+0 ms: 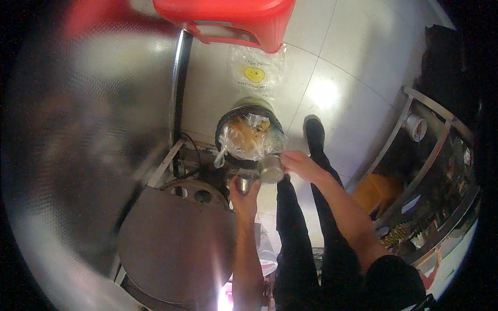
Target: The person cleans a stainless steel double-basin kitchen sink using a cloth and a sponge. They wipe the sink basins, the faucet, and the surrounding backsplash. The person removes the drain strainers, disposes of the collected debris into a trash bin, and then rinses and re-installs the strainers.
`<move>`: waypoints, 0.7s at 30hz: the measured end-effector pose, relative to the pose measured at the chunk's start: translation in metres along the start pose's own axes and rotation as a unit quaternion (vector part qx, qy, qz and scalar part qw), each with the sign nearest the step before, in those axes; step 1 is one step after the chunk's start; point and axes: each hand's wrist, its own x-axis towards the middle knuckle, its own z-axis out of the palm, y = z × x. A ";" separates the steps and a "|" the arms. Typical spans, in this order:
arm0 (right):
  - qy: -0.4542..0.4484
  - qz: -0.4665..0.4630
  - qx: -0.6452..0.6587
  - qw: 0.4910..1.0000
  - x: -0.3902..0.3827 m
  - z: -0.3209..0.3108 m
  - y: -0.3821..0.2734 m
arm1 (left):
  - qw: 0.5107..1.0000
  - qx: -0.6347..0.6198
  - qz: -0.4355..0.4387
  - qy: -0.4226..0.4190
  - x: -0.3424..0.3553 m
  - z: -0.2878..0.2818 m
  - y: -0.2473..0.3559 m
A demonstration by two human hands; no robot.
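Steel cup (271, 169), mouth seemingly sideways

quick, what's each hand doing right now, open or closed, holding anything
Left hand: closed around a small metal cup.
Right hand: closed on a metal cup, over the bag-lined bin.

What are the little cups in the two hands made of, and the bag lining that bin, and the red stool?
The cup in the right hand, cup, looks like bare metal, probably steel: grey with a bright sheen. The smaller cup in the left hand looks the same. The bin liner is thin clear plastic film, crinkled and glossy. The red stool seems moulded plastic, smooth and evenly coloured.
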 end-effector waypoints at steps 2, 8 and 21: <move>-0.017 0.006 -0.028 0.999 -0.014 -0.009 -0.012 | 0.999 -0.012 0.046 0.026 -0.005 0.004 0.000; -0.001 -0.005 -0.014 1.000 -0.017 -0.018 -0.010 | 0.963 0.203 0.066 0.165 0.078 0.059 -0.052; 0.031 -0.021 -0.011 0.999 -0.057 -0.028 -0.019 | 0.977 0.075 0.058 0.192 -0.021 0.047 0.025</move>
